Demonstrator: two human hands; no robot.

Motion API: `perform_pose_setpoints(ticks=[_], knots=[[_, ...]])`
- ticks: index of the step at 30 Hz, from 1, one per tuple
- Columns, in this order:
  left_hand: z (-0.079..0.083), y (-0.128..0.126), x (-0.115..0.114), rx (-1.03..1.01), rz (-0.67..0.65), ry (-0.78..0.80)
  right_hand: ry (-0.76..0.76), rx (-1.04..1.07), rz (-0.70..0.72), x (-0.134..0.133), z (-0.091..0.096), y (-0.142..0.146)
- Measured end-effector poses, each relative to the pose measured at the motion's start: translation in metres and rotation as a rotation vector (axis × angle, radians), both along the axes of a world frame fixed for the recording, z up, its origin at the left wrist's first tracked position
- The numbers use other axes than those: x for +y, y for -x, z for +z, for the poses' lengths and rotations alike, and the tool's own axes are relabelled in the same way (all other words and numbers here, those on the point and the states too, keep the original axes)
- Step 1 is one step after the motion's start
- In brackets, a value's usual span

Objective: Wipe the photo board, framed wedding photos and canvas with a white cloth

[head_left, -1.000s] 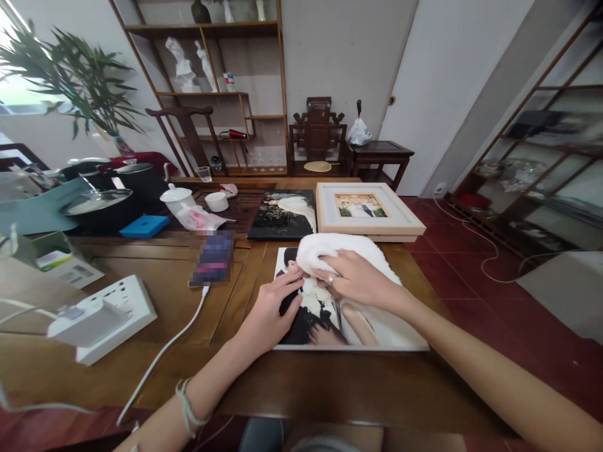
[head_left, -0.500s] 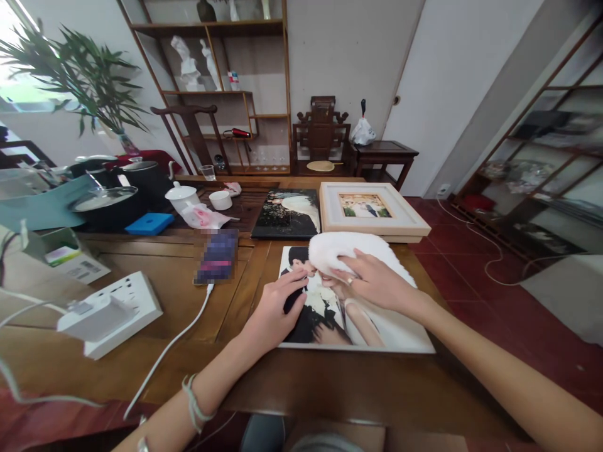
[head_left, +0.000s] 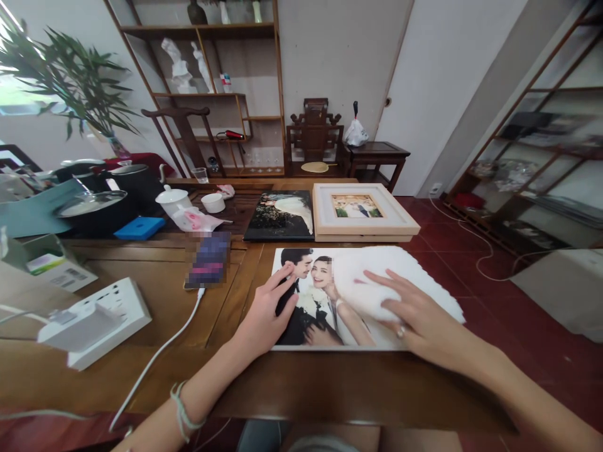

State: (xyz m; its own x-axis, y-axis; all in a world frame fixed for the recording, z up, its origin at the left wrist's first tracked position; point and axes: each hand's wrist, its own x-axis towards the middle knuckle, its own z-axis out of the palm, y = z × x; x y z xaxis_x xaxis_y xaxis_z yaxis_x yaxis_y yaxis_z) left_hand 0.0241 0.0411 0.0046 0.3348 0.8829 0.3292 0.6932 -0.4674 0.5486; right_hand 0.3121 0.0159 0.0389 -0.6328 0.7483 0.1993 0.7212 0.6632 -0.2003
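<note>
A large wedding photo print [head_left: 306, 307] lies flat on the wooden table [head_left: 330, 389] in front of me. My left hand [head_left: 266, 314] rests open on its left edge, fingers spread flat and pinning it down. My right hand [head_left: 419, 317], with a ring on one finger, presses flat on a fluffy white cloth [head_left: 396, 279] that covers the right half of the print.
Behind the print lie a dark photo panel [head_left: 282, 216] and a framed picture [head_left: 360, 210]. A phone [head_left: 207, 260] with a white cable sits to the left, and a white power strip [head_left: 94, 320] further left. Pots, teaware and a blue box stand at the back left.
My right hand has dragged the white cloth from the upper middle of the print toward the right and nearer to me, uncovering the two figures. My left hand stays on the left edge.
</note>
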Motion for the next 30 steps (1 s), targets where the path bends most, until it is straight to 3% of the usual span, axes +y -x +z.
perform_pose_setpoints(ticks=[5, 8, 13, 18, 22, 26, 30], knots=[[-0.001, 0.0, 0.001, 0.002, -0.011, -0.008, 0.159, -0.049, 0.168, -0.055, 0.024, 0.015], [-0.001, 0.0, 0.001, 0.01, -0.021, -0.003, 0.239, -0.04, 0.151, -0.059, 0.027, 0.012], [0.0, 0.002, 0.002, 0.021, -0.036, 0.011, 0.253, 0.047, -0.038, -0.011, 0.012, -0.002], [0.001, 0.003, 0.002, 0.031, -0.027, 0.034, 0.225, 0.11, -0.118, 0.051, 0.005, -0.003], [0.0, 0.002, 0.002, 0.021, -0.031, 0.036, 0.137, 0.141, -0.175, 0.073, -0.002, 0.002], [0.001, 0.002, 0.001, -0.001, -0.025, 0.024, 0.038, 0.122, -0.157, 0.054, -0.004, 0.011], [0.003, 0.002, 0.0, -0.022, -0.009, 0.022, 0.089, 0.048, -0.072, 0.002, 0.007, 0.014]])
